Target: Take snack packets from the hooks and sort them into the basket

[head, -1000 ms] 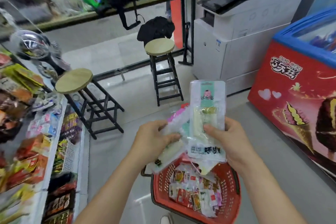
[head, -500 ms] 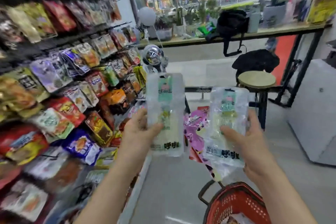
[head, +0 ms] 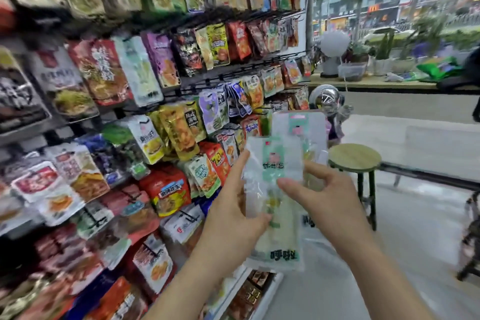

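Both bare forearms are stretched forward and angled inward. The left hand [head: 228, 215] is wrapped round the front packet [head: 275, 161], thumb laid across its face, fingers [head: 240, 163] run up its left edge. The right hand [head: 332, 205] is curled on the rear packet [head: 298, 125], thumb thrust leftward, remaining fingers bent at its right edge.

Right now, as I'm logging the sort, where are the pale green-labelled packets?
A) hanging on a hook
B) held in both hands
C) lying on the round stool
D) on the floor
B: the left hand and the right hand both grip the pale green-labelled packets, with each thumb on the front one.
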`<state>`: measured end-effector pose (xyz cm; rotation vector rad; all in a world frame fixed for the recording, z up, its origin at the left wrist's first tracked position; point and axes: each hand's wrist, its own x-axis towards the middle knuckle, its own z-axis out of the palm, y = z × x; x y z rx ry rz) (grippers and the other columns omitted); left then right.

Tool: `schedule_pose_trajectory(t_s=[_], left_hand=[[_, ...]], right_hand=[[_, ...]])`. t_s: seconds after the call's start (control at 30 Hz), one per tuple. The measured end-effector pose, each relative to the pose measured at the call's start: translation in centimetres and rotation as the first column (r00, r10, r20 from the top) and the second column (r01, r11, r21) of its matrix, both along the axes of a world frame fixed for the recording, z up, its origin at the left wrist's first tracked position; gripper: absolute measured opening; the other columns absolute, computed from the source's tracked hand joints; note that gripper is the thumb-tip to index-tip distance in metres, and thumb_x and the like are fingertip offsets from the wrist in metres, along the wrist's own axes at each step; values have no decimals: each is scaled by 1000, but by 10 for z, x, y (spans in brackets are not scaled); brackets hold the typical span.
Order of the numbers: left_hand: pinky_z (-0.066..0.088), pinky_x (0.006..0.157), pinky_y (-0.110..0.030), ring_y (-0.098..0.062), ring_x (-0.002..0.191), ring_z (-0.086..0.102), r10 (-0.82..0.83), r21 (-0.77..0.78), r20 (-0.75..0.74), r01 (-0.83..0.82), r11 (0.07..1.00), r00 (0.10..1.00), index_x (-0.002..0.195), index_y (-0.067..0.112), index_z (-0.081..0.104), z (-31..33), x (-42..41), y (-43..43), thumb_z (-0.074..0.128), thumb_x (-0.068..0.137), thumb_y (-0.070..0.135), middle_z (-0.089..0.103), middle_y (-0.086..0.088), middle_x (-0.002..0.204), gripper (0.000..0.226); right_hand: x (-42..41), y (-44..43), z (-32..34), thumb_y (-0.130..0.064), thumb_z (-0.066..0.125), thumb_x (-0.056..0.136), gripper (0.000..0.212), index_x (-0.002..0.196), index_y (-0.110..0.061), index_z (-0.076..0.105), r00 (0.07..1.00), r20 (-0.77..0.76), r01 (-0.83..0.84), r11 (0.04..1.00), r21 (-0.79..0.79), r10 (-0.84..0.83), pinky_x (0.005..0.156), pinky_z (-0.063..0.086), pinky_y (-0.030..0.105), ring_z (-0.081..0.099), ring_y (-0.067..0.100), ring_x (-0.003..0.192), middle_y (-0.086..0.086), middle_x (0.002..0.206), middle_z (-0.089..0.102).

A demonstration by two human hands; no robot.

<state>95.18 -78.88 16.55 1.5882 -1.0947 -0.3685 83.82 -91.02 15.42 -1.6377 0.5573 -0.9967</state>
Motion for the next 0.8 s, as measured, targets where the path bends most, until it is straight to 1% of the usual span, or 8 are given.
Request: schedule_pose_trajectory(t_s=[0.1,0.17,0.23,0.37,0.47,0.57,0.67,0.8], left_hand=[[51,78,-15,5,99,59,80,-29,25,-80,996,996,132,64,25,10,36,12,76,79,6,61,16,111,94],[51,75,-21,-7,86,62,205,-92,33,-201,975,978,133,57,27,26,63,17,76,80,19,61,3,95,82],[49,73,-20,-8,81,59,312,-173,49,-299,938,949,132,46,43,46,90,18,73,81,29,60,8,90,61],[47,61,-11,3,67,62,342,-265,92,-308,914,935,83,18,76,79,128,10,76,79,21,72,13,74,5],[53,65,-23,-5,70,67,358,-277,126,-314,908,925,76,16,77,82,154,2,78,76,18,74,5,74,3],[49,61,-21,-4,66,63,388,-266,155,-340,902,909,72,24,76,86,178,-10,75,74,31,72,9,71,7],[46,57,-18,-2,62,59,458,-318,55,-419,850,887,70,28,74,92,199,-34,72,74,33,69,10,67,7],[45,59,-22,-7,64,55,611,-387,38,-552,738,790,77,27,72,114,236,-72,71,84,23,65,6,68,8]], right_hand=[[44,8,17,-22,80,75,23,97,-28,74,996,54,-71,997,-24,72,76,43,4,62,-8,101,-25,97,71],[70,11,24,-14,79,76,27,79,-37,65,985,79,-147,987,-59,151,66,39,-5,56,-26,82,-38,73,64],[94,11,30,-15,81,74,34,80,-40,58,979,62,-187,977,-104,194,65,35,-9,47,-33,75,-42,76,55],[134,9,46,-14,78,77,21,87,-32,73,939,-7,-338,921,-195,343,70,46,2,62,-17,85,-29,85,70],[159,-5,55,-8,78,77,29,74,-37,76,920,41,-372,903,-213,389,68,47,5,66,-9,83,-26,83,72],[185,-25,65,-4,78,74,50,52,-48,70,910,77,-388,901,-196,408,65,43,1,61,-20,75,-35,71,67],[216,-52,72,-10,79,73,35,67,-45,75,861,84,-484,858,-173,502,73,53,17,66,-10,79,-27,79,72],[257,-99,85,-26,83,69,27,74,-45,65,836,62,-535,835,-128,545,61,39,-5,46,-36,73,-45,71,58]])
